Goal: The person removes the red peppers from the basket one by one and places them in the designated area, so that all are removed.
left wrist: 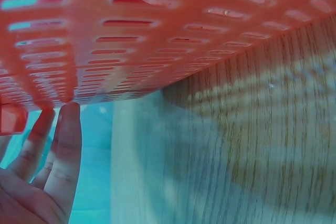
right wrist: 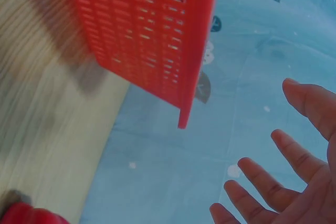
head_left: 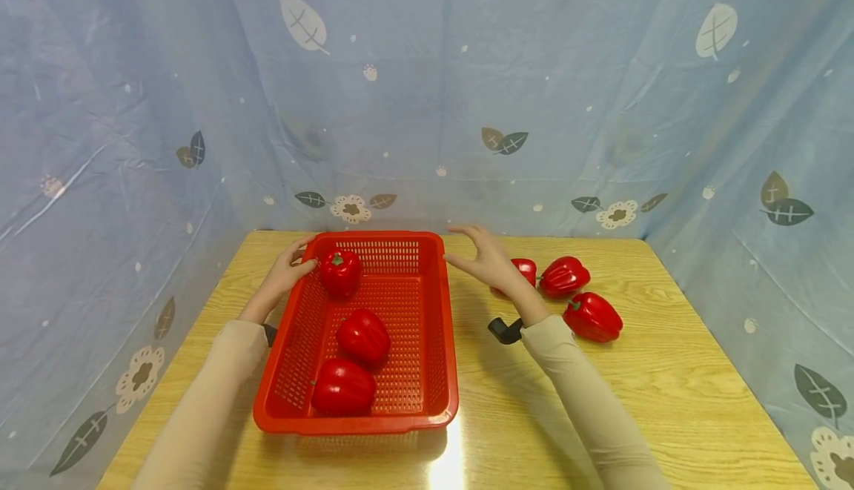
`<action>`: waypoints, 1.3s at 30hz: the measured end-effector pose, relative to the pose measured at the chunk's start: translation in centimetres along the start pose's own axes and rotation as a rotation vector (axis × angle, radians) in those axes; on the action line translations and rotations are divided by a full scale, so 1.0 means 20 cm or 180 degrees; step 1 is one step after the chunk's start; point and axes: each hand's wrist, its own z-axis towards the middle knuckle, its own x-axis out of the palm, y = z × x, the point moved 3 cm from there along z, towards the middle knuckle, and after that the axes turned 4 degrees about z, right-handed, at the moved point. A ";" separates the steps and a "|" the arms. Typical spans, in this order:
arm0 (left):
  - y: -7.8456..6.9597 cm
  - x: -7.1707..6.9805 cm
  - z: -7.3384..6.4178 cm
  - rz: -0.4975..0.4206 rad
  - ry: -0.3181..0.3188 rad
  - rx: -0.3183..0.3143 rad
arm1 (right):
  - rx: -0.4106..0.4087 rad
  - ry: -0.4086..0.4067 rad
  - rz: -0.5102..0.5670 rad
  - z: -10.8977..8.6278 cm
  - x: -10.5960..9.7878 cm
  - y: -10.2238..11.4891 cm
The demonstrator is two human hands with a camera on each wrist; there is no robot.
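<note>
A red plastic basket [head_left: 437,356] with slotted walls stands on the table, holding three red bell peppers: one at the far left [head_left: 341,273], one in the middle [head_left: 363,337] and one near the front [head_left: 343,387]. At the basket's far left corner is my left hand [head_left: 288,271]. Its fairly straight fingers [left wrist: 68,145] touch the basket's outside in the left wrist view; the thumb lies by the rim. Just right of the far right corner, my right hand [head_left: 490,260] is spread, apart from the basket and holding nothing.
Three more bell peppers lie right of the basket: one partly behind my right wrist [head_left: 525,270], another beside it [head_left: 564,276], and one nearer [head_left: 594,317]. A patterned blue curtain [head_left: 414,104] surrounds the wooden table [head_left: 674,371].
</note>
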 end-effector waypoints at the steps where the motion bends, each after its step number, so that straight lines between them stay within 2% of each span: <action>1: 0.00 0.00 0.00 0.0021 -0.0011 0.0009 | 0.0006 0.0019 -0.0001 0.01 0.00 0.01; 13: -0.01 0.00 0.00 0.0023 -0.0029 0.0027 | -0.0001 0.0300 0.0176 0.10 0.08 0.09; 20: -0.01 0.01 -0.01 0.0022 -0.0036 0.0104 | -0.0028 0.0338 0.0269 0.16 0.11 0.15; 28: -0.02 0.00 -0.02 0.0049 -0.0015 0.0087 | -0.0009 0.0348 0.0386 0.23 0.18 0.21; 34: 0.05 -0.01 0.02 -0.0015 -0.0002 0.0053 | 0.0030 0.0352 0.0483 0.26 0.26 0.24; 39: 0.12 -0.01 0.06 0.0106 -0.0055 0.0105 | 0.0128 0.0385 0.0679 0.29 0.33 0.25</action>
